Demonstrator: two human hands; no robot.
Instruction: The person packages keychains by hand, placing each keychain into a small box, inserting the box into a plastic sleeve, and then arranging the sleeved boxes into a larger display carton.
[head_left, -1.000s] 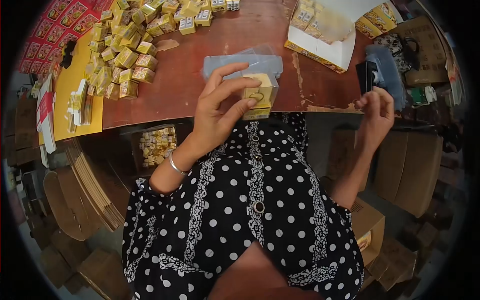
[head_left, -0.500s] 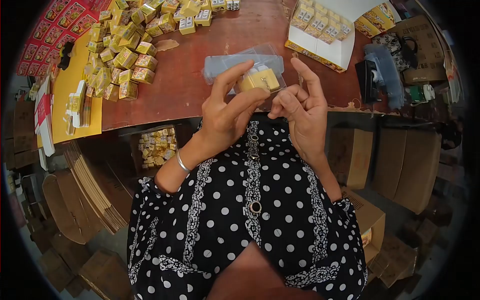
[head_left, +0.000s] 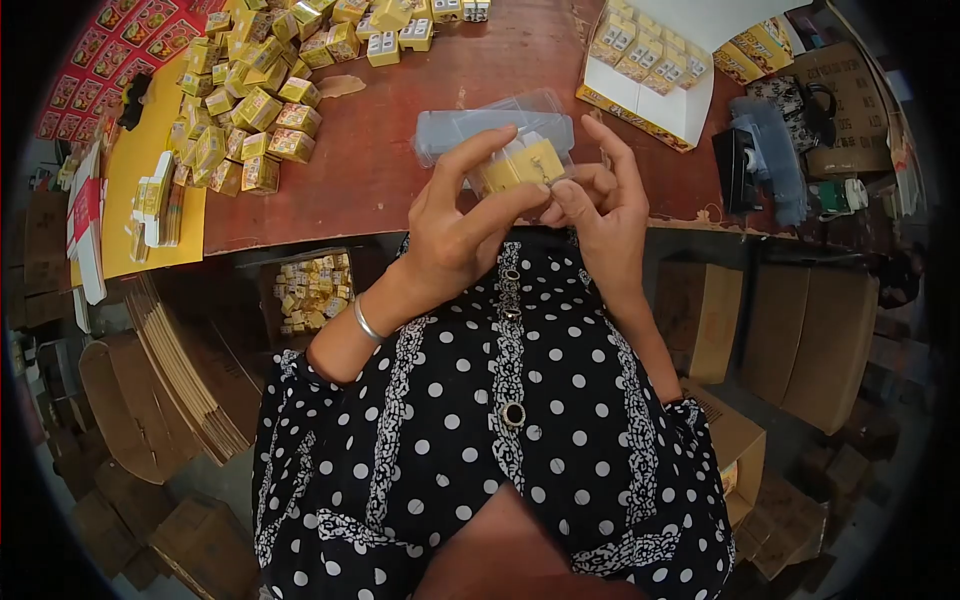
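Note:
Over the table's near edge, my left hand (head_left: 445, 225) grips a small yellow box (head_left: 525, 166) inside clear plastic wrap (head_left: 565, 162), with fingers along its far side and thumb along its near side. My right hand (head_left: 612, 215) has thumb and bent fingers pinched at the wrap's right end, while its index finger points up and away. The fingertips partly hide the wrap's edge. Just behind the box, a flat stack of clear plastic bags (head_left: 450, 135) lies on the red-brown table (head_left: 370, 190).
Many small yellow boxes (head_left: 255, 108) are heaped at the left. An open display carton (head_left: 640, 115) holding rows of them stands at the right back. Below the table edge is a carton of yellow pieces (head_left: 313, 292). Folded cardboard (head_left: 185, 370) leans at the left.
My right hand has moved in to the wrap's right end, its thumb now against it. The yellow box has tilted slightly and shifted a little to the right.

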